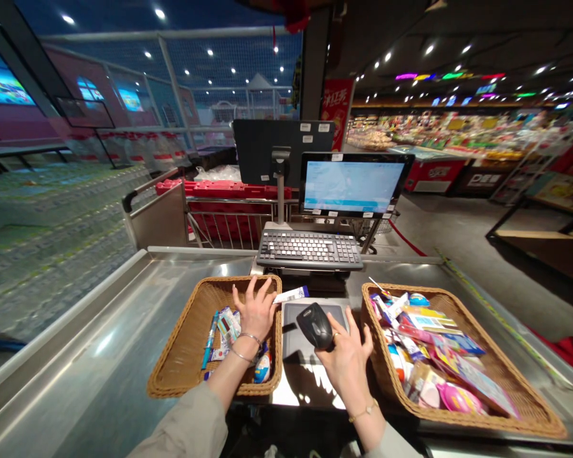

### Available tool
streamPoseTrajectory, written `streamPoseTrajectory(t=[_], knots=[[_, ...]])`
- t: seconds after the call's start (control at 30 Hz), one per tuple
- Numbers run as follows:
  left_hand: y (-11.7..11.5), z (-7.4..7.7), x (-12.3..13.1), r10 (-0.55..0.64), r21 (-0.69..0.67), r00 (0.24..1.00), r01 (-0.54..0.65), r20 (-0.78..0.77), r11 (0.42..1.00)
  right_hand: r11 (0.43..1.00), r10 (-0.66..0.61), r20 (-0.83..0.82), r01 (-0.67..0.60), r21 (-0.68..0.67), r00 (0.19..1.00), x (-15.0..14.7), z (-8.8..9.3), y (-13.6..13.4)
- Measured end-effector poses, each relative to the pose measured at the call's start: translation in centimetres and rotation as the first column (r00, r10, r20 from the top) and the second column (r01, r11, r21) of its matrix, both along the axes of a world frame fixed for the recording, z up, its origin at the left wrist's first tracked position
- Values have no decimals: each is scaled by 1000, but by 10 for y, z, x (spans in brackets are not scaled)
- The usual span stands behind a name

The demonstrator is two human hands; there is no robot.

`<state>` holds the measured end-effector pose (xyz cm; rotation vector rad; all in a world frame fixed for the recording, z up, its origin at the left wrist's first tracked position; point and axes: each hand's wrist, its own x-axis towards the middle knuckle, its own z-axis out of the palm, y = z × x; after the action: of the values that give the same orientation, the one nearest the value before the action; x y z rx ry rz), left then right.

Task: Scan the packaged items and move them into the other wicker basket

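Note:
My left hand (255, 318) is over the left wicker basket (172, 356), fingers spread apart. Between its thumb and forefinger is the end of a white and purple wrapped bar (292, 294), which points right past the basket rim. Below the hand lie small packets, a blue pen-like stick (211, 340) and a blue and white egg-shaped pack (262, 369). In my right hand (348, 356) is a black handheld barcode scanner (315, 326), gripped by thumb and forefinger, its head tilted left toward the bar. The other fingers of that hand stretch out loosely.
A fuller wicker basket (539, 416) of sweets and toys stands on the right. Behind the grey counter plate (291, 331) are a keyboard (310, 248) and a lit screen (356, 184). A metal cart (229, 216) stands beyond the steel counter (109, 343).

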<state>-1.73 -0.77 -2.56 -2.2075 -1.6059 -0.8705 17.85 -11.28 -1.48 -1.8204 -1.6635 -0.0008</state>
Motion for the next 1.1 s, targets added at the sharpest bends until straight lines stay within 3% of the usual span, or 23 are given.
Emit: streamPoseTrajectory(t=[0.63,1.1], knots=[[3,5,10,-4,-16,999,4,35,1000,1000,2,-42,-2,7,999,3,-2,-2],[0,5,14,-4,-14,1000,5,17,1000,999,-50,14,50,22,999,11,2,-8]])
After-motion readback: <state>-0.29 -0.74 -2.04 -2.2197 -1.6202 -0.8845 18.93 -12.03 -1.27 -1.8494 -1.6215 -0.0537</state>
